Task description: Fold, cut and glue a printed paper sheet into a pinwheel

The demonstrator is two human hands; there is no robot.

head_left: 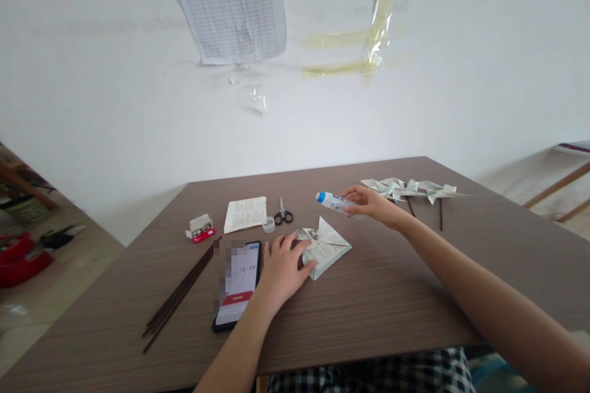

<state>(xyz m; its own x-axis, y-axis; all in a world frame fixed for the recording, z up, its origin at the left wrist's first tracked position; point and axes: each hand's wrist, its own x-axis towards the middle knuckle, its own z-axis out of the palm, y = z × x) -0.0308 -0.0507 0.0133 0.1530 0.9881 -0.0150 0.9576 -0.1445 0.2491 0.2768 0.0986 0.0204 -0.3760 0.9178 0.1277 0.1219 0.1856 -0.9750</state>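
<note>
My right hand (364,202) is wrapped round a white glue bottle (334,201) with a blue tip, held tilted above the table with the tip to the left. Below it lies a folded piece of printed paper (326,247), one pointed flap standing up at its far side. My left hand (286,264) rests with spread fingers on the left part of this paper, hiding some of it. Finished paper pinwheels (410,187) on dark sticks lie behind my right hand, at the far right of the table.
Left of my left hand is a phone (239,285), then several dark sticks (182,295). A small open red-and-white box (201,230), a stack of printed paper (245,214), a tape roll (268,225) and scissors (283,215) lie farther back. The wall stands behind the table (369,319).
</note>
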